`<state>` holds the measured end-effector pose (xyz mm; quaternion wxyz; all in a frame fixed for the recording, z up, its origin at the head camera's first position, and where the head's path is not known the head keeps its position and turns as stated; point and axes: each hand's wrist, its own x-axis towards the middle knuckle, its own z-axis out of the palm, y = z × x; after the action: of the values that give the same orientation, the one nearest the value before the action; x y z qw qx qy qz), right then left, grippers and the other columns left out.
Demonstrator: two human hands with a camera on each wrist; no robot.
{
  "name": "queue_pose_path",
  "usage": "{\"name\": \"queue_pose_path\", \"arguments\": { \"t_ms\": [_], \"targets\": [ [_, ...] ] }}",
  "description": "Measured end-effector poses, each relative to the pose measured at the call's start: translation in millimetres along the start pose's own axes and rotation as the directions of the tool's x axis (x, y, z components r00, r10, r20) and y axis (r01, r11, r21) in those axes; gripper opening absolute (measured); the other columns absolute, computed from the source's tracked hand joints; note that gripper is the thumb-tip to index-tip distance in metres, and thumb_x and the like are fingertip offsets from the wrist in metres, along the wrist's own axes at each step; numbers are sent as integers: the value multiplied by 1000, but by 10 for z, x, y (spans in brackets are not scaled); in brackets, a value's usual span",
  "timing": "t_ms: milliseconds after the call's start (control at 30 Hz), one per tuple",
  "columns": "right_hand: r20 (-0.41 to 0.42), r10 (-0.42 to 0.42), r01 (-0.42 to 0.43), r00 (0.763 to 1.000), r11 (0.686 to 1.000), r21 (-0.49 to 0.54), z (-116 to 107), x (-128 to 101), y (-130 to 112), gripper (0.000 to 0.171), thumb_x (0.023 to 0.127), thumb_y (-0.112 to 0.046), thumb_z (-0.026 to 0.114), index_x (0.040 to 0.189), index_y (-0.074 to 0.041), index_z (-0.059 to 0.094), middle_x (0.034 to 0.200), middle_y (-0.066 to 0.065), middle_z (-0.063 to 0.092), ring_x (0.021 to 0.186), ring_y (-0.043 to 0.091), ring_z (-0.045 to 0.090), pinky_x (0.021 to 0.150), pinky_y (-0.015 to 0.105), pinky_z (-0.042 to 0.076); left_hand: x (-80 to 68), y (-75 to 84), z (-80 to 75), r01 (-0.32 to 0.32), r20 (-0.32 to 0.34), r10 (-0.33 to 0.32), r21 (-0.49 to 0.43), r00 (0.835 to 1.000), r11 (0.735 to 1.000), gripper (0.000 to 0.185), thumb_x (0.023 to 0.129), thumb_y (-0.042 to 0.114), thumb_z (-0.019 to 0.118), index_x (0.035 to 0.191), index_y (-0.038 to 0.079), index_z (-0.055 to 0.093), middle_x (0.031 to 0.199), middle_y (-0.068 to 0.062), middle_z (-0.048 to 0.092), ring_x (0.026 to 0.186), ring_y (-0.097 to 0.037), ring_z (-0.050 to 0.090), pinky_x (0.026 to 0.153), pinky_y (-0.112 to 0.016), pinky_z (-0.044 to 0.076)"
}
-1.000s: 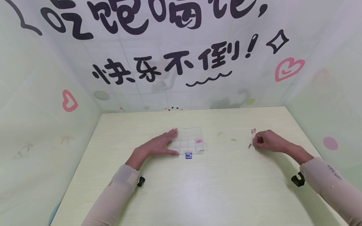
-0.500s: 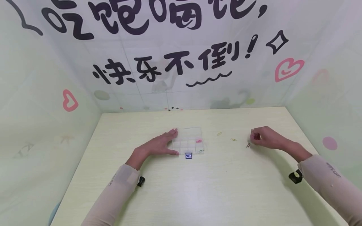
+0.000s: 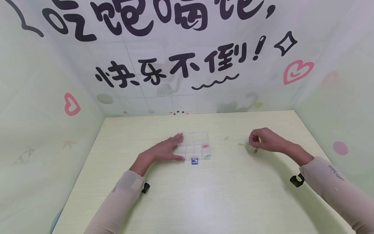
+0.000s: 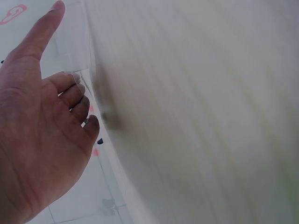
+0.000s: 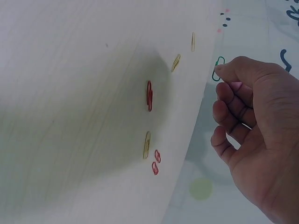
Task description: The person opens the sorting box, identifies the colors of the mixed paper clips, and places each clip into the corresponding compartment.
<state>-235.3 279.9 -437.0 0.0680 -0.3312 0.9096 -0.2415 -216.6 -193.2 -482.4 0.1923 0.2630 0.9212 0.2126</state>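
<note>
Carrying a green paper clip (image 5: 217,68) pinched in the right hand (image 3: 264,139) toward the compartment box (image 3: 194,146), left hand (image 3: 163,150) flat against it; next, drop into a cell

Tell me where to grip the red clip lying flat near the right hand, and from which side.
Pinch the red clip across its two long sides, coming straight down from above. It lies flat on the table with its thin wire loops level, so probably only the narrow width fits between thumb and fingertip. Nothing touches it; the right hand already holds a green clip.

A green paper clip (image 5: 217,68), red paper clips (image 5: 149,95) and yellow ones (image 5: 146,144) on a pale wood-grain table (image 3: 204,195).
</note>
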Motion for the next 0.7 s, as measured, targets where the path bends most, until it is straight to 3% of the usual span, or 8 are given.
{"name": "queue_pose_path", "arguments": {
  "t_ms": [700],
  "targets": [
    [-15, -117, 117, 993, 993, 6, 195, 383, -418, 18, 92, 2, 74, 87, -14, 68, 81, -10, 62, 76, 7, 55, 68, 25, 49, 4, -1, -7, -12, -1, 12, -3, 1000, 1000, 111, 92, 63, 74, 169, 8, 17, 179, -5, 8, 165, -25, 8, 132, -49, 17]
  ]
}}
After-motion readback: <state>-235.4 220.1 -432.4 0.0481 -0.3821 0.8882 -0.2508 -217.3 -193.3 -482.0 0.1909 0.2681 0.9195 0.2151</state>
